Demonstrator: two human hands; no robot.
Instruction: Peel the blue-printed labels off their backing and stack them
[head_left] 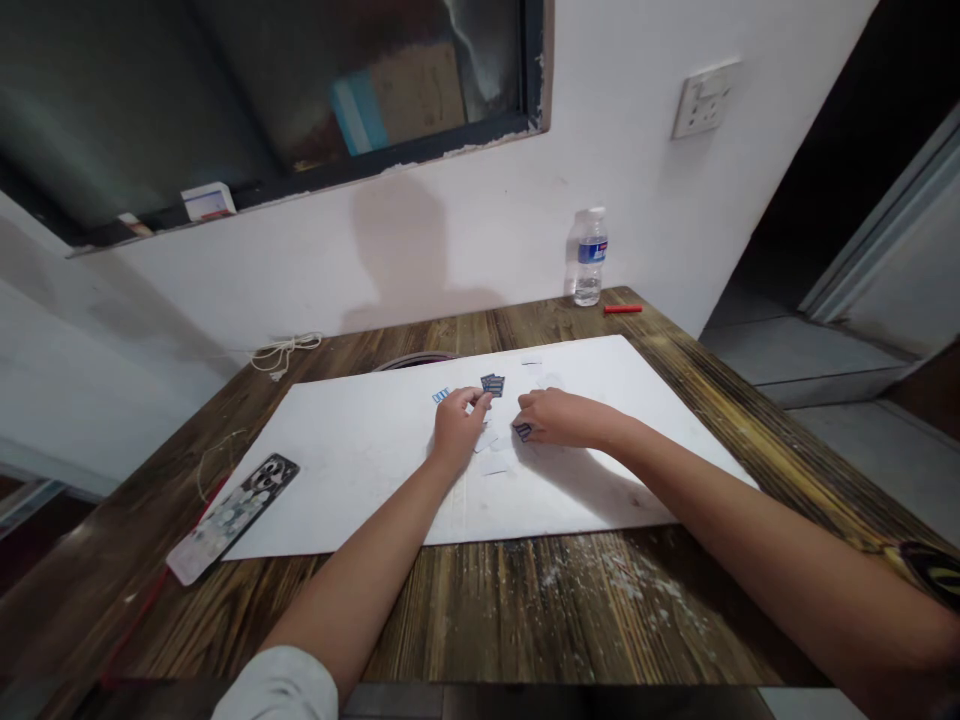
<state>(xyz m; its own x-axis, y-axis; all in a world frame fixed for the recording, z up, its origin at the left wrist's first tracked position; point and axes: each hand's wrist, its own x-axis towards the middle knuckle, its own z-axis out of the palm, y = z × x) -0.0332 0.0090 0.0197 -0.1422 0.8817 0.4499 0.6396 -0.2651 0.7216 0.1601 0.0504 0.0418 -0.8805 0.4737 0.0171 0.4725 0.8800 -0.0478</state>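
My left hand (455,424) pinches a small fan of dark cards (493,384) between thumb and fingers, above a white board (352,470). To its right, my right hand (559,415) has its fingers closed on a small dark-blue card with pale marks (523,432), low over the board. What is printed on the cards is too small to read. Pale slips of paper (493,464) lie on the board between and below the hands. A blue-and-white card (441,395) lies just behind my left hand, partly covered by it.
A phone in a patterned case (236,515) overlaps the board's left edge. Against the wall stand a water bottle (591,262) and a red stick-like object (622,309); a white cord (285,350) lies at back left. The wooden table (465,620) has white specks near its front.
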